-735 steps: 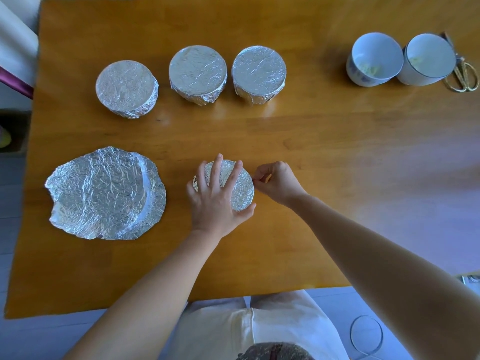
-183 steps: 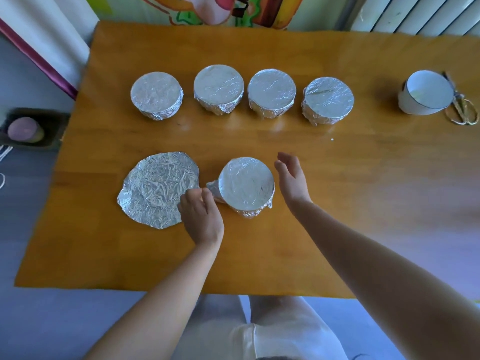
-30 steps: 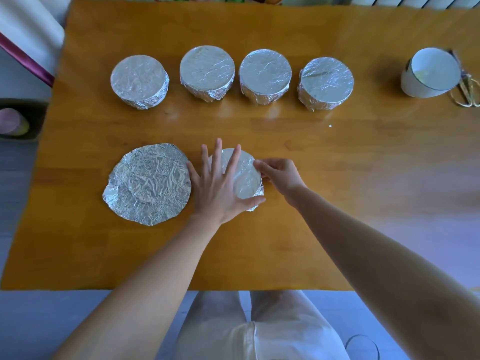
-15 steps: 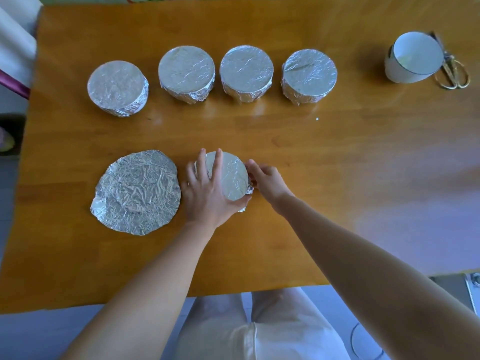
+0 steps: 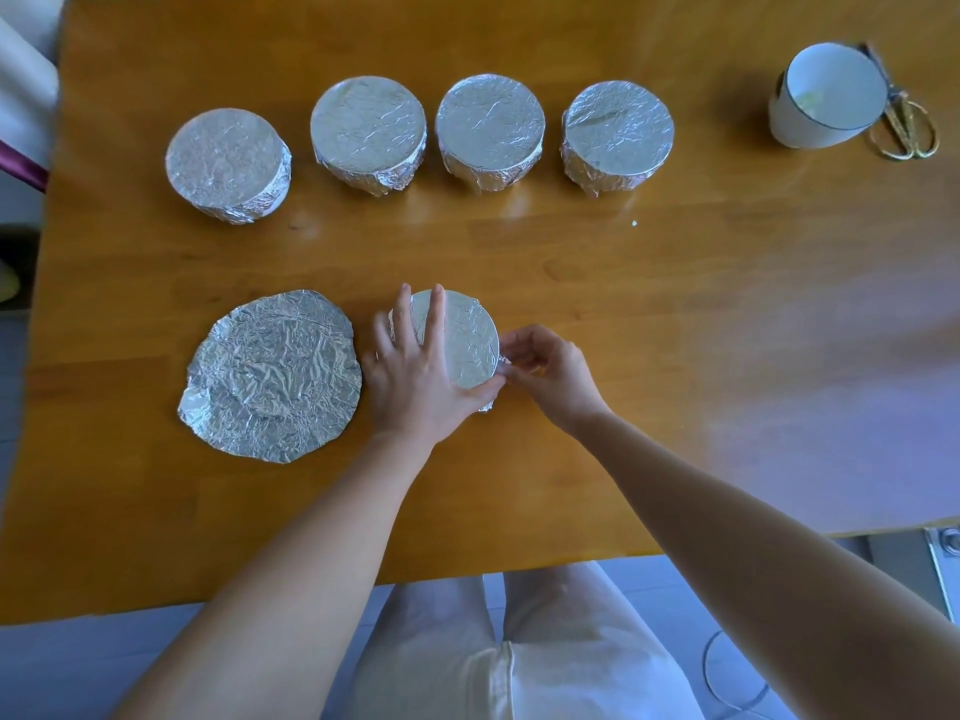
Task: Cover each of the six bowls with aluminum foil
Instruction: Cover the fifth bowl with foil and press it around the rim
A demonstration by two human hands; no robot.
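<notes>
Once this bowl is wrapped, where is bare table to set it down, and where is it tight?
Widest bare patch: the table right of the right hand, up to the uncovered bowl. Also free: the strip between the four covered bowls and the hands, and the gap right of that row. Crowded: foil sheet, left hand and held bowl bunch together.

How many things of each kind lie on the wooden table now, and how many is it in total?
foil-covered bowl: 5
uncovered white bowl: 1
loose foil sheet: 1
gold scissors: 1
Total: 8
</notes>
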